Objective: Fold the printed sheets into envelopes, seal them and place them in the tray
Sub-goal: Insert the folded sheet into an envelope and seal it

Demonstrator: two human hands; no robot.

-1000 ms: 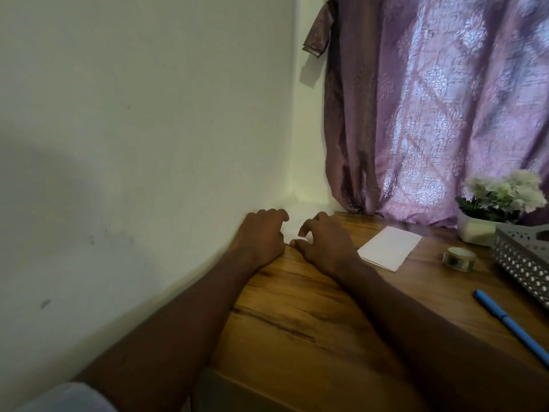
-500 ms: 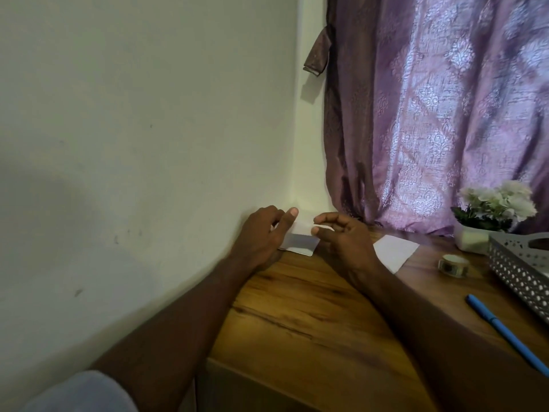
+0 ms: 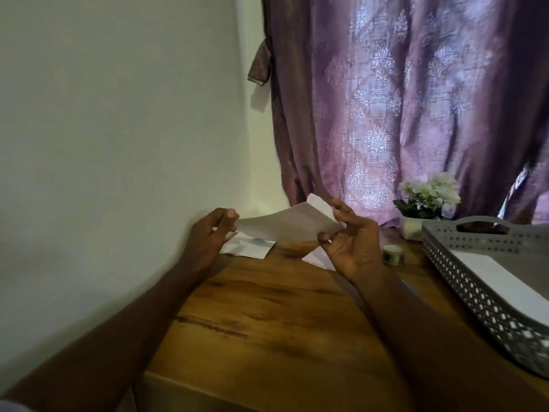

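A white folded sheet [image 3: 288, 223] hangs in the air above the far end of the wooden desk [image 3: 267, 316]. My left hand [image 3: 208, 242] pinches its left corner, and my right hand [image 3: 347, 242] holds its right end between thumb and fingers. Beneath it another white sheet [image 3: 249, 248] lies on the desk by the wall. A third white paper [image 3: 316, 258] lies partly hidden behind my right hand. The grey perforated tray [image 3: 475, 281] stands at the right with a white envelope [image 3: 505, 283] inside.
A roll of patterned tape [image 3: 392, 254] sits between my right hand and the tray. A white pot of pale flowers [image 3: 427, 200] stands behind it. A purple curtain [image 3: 401, 99] hangs at the back, and a wall [image 3: 118, 144] borders the desk's left side.
Both hands have lifted a sheet off the desk's far corner and spread apart with it. The view has turned right, showing more of the tray.
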